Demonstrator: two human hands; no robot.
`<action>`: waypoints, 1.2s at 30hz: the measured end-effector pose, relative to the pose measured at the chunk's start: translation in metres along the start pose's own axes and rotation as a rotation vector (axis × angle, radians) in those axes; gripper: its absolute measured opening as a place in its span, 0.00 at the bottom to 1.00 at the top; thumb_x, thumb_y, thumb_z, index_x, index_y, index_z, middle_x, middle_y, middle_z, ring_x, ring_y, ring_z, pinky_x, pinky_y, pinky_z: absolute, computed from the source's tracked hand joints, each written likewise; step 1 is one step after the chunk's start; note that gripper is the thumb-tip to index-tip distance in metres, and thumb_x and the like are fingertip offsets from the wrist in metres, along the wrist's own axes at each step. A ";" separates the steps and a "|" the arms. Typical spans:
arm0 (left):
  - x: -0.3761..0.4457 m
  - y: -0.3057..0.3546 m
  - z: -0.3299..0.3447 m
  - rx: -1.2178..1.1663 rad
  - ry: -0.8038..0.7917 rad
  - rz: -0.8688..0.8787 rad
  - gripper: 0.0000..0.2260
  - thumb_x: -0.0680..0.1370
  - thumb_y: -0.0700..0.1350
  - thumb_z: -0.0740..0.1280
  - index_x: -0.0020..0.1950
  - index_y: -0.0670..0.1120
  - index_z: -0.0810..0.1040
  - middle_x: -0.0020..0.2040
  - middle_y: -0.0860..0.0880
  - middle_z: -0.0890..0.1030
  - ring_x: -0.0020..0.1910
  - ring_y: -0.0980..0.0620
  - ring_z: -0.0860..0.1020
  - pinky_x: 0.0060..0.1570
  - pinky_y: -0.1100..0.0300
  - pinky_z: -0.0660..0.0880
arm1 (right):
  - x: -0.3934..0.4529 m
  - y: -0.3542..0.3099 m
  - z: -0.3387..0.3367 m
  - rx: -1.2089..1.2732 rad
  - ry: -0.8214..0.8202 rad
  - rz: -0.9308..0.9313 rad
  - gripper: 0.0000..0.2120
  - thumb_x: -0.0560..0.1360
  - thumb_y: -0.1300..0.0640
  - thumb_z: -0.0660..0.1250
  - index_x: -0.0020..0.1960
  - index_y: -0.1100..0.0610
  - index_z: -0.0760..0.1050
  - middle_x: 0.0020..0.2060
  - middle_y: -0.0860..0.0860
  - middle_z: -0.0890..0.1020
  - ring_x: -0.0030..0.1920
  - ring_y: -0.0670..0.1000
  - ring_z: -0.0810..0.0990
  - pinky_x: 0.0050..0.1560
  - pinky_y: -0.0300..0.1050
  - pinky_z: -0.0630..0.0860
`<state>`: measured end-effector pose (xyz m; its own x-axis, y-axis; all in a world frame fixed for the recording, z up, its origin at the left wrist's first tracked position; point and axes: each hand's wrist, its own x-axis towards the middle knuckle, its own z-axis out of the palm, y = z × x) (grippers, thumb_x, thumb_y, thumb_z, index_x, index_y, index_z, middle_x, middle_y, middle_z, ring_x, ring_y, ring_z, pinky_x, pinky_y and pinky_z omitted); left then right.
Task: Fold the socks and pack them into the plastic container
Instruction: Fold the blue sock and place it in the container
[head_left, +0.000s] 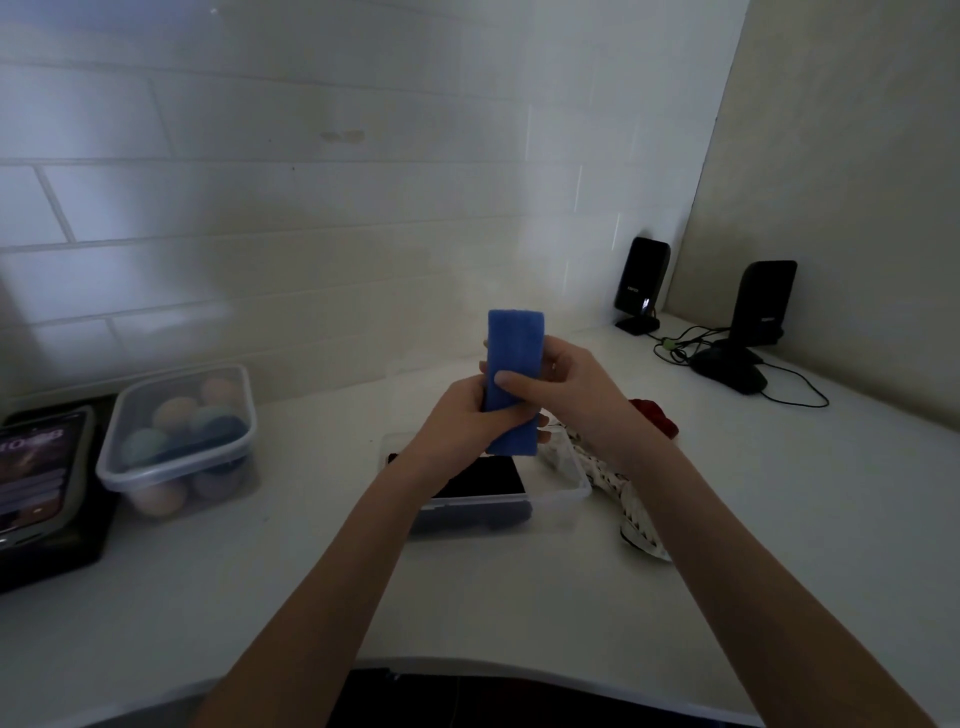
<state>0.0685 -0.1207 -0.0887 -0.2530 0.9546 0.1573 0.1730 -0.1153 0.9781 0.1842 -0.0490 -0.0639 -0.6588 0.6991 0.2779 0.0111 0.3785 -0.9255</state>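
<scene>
Fingers of both the left hand (457, 415) and right hand (550, 384) curl round the upright blue sock (514, 379), seemingly folded, above the plastic container (561, 493).

Both forearms were bare, no sleeves, no watch or rings on the left hand (457, 415) or right hand (566, 384).
</scene>
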 end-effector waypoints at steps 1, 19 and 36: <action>0.000 0.000 0.001 0.003 -0.009 0.001 0.13 0.75 0.45 0.69 0.57 0.44 0.76 0.54 0.40 0.83 0.51 0.43 0.83 0.57 0.45 0.78 | 0.000 0.001 0.000 0.002 0.004 0.003 0.16 0.72 0.59 0.70 0.59 0.57 0.76 0.53 0.56 0.84 0.52 0.54 0.83 0.55 0.53 0.80; -0.003 0.000 -0.005 -0.437 -0.068 -0.137 0.10 0.81 0.41 0.56 0.58 0.39 0.73 0.49 0.42 0.83 0.43 0.46 0.84 0.42 0.57 0.82 | -0.006 0.006 -0.010 0.073 -0.071 -0.050 0.12 0.76 0.66 0.63 0.58 0.58 0.77 0.52 0.61 0.82 0.49 0.55 0.80 0.53 0.52 0.77; 0.000 0.009 -0.002 -0.490 0.013 -0.288 0.21 0.82 0.48 0.52 0.71 0.37 0.65 0.66 0.36 0.72 0.61 0.38 0.74 0.56 0.41 0.75 | -0.009 0.004 -0.012 -0.028 -0.243 -0.141 0.15 0.72 0.77 0.62 0.48 0.61 0.81 0.59 0.52 0.78 0.60 0.51 0.78 0.61 0.46 0.77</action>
<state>0.0681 -0.1226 -0.0801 -0.2365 0.9633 -0.1270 -0.3659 0.0328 0.9301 0.1993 -0.0461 -0.0671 -0.8161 0.4737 0.3311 -0.0754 0.4808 -0.8736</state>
